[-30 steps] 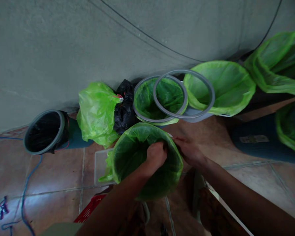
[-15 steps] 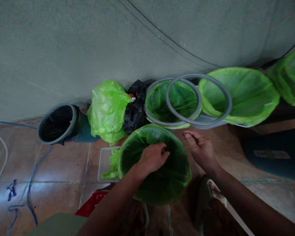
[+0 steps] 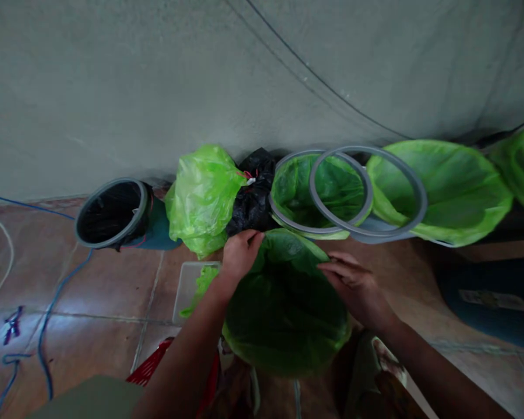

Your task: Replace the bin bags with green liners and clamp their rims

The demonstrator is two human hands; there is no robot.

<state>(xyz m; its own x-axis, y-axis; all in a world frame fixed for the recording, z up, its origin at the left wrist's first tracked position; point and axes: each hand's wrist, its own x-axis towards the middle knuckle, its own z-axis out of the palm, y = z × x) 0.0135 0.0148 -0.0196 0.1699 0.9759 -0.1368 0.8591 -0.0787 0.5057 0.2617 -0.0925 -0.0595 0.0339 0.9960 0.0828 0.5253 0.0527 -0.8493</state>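
Note:
Below me stands a bin lined with a green trash bag (image 3: 288, 326), its mouth facing up. My left hand (image 3: 241, 255) is closed on the bag's edge at the far left of the rim. Across from it, my right hand (image 3: 351, 282) pinches the same edge at the far right. Between the two hands the bag's edge runs along the rim. Just beyond, a grey ring (image 3: 419, 192) lies across the tops of a green-lined bin (image 3: 282, 192) with its own grey rim and another lined bin (image 3: 454, 174).
Left of the hands, a tied green bag (image 3: 205, 198) and a black bag (image 3: 251, 203) lean by the wall. A black-lined bin (image 3: 109, 215), a clear tray (image 3: 186, 291) with green plastic, a blue hose (image 3: 48, 326) and a red crate (image 3: 151, 364) are further left. A dark bin (image 3: 493, 297) lies right.
My left hand has moved from over the bin's opening to the far left rim and taken the bag's edge. My right hand has come in from beside the bin onto the edge.

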